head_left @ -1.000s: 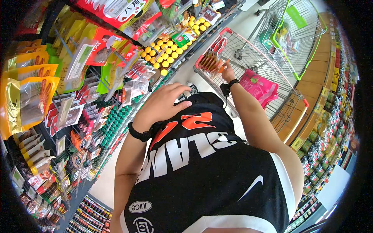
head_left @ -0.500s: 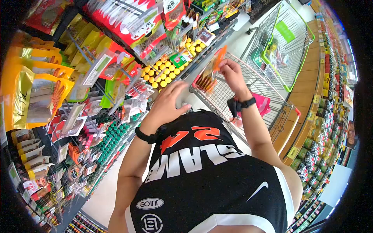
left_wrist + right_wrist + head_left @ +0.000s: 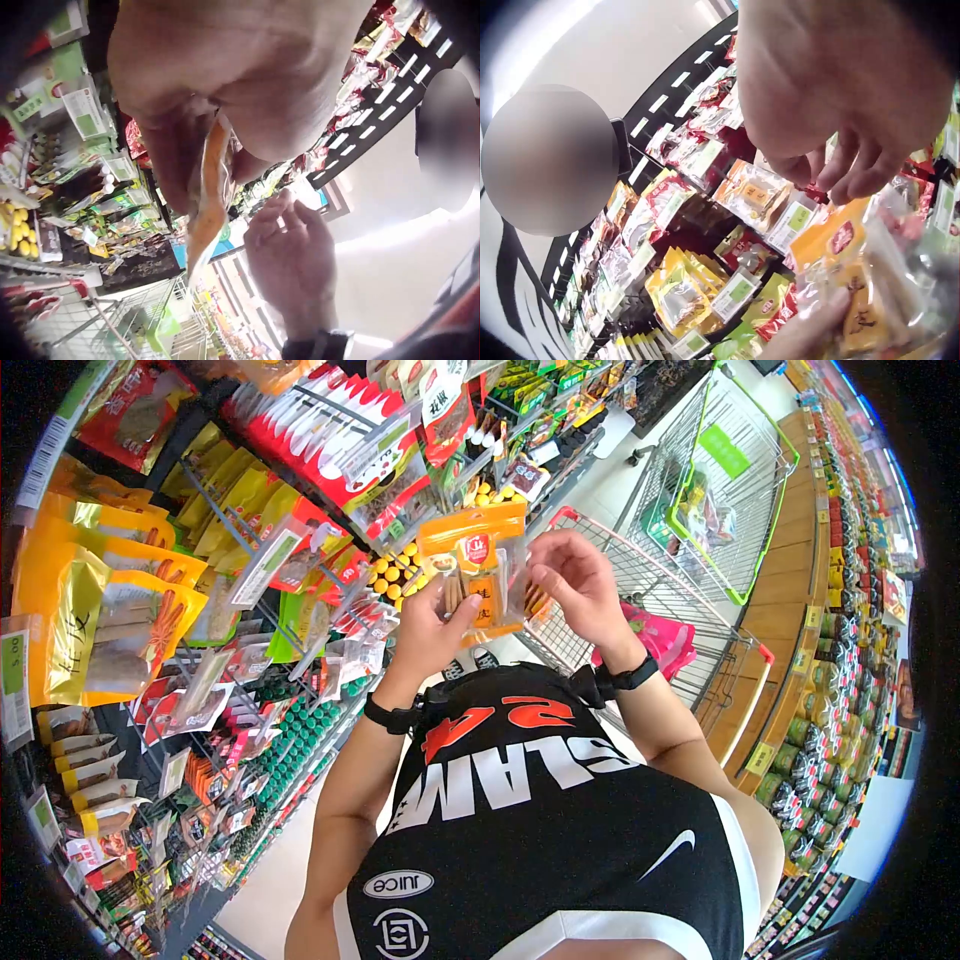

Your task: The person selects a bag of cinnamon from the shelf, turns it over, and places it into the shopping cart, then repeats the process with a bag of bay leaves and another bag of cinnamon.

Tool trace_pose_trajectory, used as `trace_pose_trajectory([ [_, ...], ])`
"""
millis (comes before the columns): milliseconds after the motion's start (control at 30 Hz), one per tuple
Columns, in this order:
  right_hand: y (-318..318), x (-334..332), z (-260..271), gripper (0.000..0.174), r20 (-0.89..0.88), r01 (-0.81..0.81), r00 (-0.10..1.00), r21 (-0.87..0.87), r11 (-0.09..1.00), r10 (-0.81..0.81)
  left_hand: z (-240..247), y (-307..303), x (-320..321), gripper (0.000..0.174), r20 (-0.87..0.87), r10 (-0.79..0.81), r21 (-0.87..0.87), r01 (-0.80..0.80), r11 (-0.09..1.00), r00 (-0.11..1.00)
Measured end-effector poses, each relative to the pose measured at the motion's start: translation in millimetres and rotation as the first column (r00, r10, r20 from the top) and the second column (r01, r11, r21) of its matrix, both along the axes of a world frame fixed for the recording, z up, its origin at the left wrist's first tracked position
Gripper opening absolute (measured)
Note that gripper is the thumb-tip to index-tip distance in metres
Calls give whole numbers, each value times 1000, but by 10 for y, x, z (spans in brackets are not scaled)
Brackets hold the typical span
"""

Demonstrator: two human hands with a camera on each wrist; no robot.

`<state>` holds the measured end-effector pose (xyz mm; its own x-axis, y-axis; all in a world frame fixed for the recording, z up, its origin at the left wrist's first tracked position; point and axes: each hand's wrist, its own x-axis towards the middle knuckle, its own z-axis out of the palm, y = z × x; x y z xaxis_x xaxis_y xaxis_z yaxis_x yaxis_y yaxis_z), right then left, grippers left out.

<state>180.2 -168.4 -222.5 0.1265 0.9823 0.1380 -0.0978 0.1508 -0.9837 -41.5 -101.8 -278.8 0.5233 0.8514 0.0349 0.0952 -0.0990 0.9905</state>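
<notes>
In front of my chest, my left hand (image 3: 425,630) grips an orange-topped, clear-windowed packet of cinnamon bark (image 3: 492,563) by its side. The thumb (image 3: 817,326) lies across its front, by the printed label, in the right wrist view. From the left wrist, the packet (image 3: 212,180) is seen edge-on between thumb and fingers. My right hand (image 3: 580,590) hovers just beside the packet's other side, fingers loosely bent and holding nothing. Behind it stands a red-trimmed shopping cart (image 3: 766,653) with several brown packets (image 3: 537,603) and a pink bag (image 3: 668,648) inside.
Racks of hanging spice packets (image 3: 120,620) with price tags (image 3: 265,568) crowd my left side. A green-trimmed cart (image 3: 745,598) stands beyond the red one. Shelves of jars (image 3: 795,800) run along the right. Yellow-capped bottles (image 3: 395,575) line the left shelf edge.
My right hand came up out of the red cart with the orange packet and has let go of it. My left hand, earlier empty with relaxed fingers, now holds the packet.
</notes>
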Motion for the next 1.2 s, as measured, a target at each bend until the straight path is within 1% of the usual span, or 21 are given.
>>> trace_pose_trajectory([
  [33, 43, 43, -116, 29, 108, 57, 993, 2, 998, -57, 82, -13, -8, 23, 94, 0, -77, 7, 997, 996],
  [67, 69, 19, -192, 32, 115, 84, 990, 0, 996, -83, 123, -16, -23, 23, 188, 7, -152, 22, 988, 982],
  [133, 135, -51, -288, 37, 130, 129, 983, -3, 992, -128, 113, 6, -92, 26, 230, -26, -184, 69, 980, 973],
  [167, 138, -50, -340, 42, 110, 40, 994, -118, 992, -27, 107, 7, -119, 26, 257, -30, -203, 84, 976, 966],
  [200, 147, -90, -347, 42, 54, -45, 997, -150, 988, 53, 111, 8, -145, 26, 282, -33, -222, 99, 970, 959],
  [233, 155, -145, -350, 42, -5, -130, 991, -179, 975, 131, 137, 11, -171, 26, 256, -60, -208, 115, 971, 965],
  [267, 167, -195, -350, 42, -64, -215, 976, -202, 955, 206, 158, 1, -178, 25, 258, -46, -199, 100, 975, 965],
  [300, 189, -237, -295, 38, -110, -273, 961, -220, 937, 255, 176, -15, -173, 25, 262, -34, -190, 86, 978, 965],
  [400, 249, -291, -261, 33, -25, -294, 955, -220, 930, 296, 175, -19, -213, 27, 236, 11, -190, 35, 981, 972],
  [500, 287, -366, -224, 30, -60, -255, 967, -186, 949, 249, 156, -27, -248, 28, 227, 81, -206, -34, 978, 971],
  [600, 316, -343, -184, 29, 30, -270, 958, -241, 932, 285, 150, -33, -263, 28, 232, 138, -239, -82, 968, 963],
  [667, 337, -334, -201, 29, 40, -276, 954, -276, 921, 298, 209, -50, -270, 28, 253, 169, -267, -99, 959, 953],
  [767, 349, -378, -198, 28, 15, -275, 957, -279, 920, 290, 179, -57, -319, 28, 216, 167, -234, -115, 965, 962],
  [900, 382, -425, -254, 29, -22, -252, 967, -225, 941, 254, 109, -48, -340, 30, 253, 170, -258, -103, 961, 952],
  [1000, 410, -384, -291, 29, 25, -269, 959, -243, 932, 284, 103, -44, -345, 32, 284, 173, -268, -95, 959, 943],
  [1067, 421, -401, -291, 29, -17, -275, 960, -234, 932, 279, 120, -47, -305, 29, 322, 193, -261, -109, 959, 927],
  [1100, 422, -405, -292, 29, -39, -277, 960, -230, 933, 276, 115, -46, -306, 29, 315, 194, -260, -112, 959, 929],
  [1200, 436, -337, -349, 34, -9, -328, 940, -298, 896, 341, 108, -43, -303, 28, 301, 199, -256, -122, 959, 933],
])
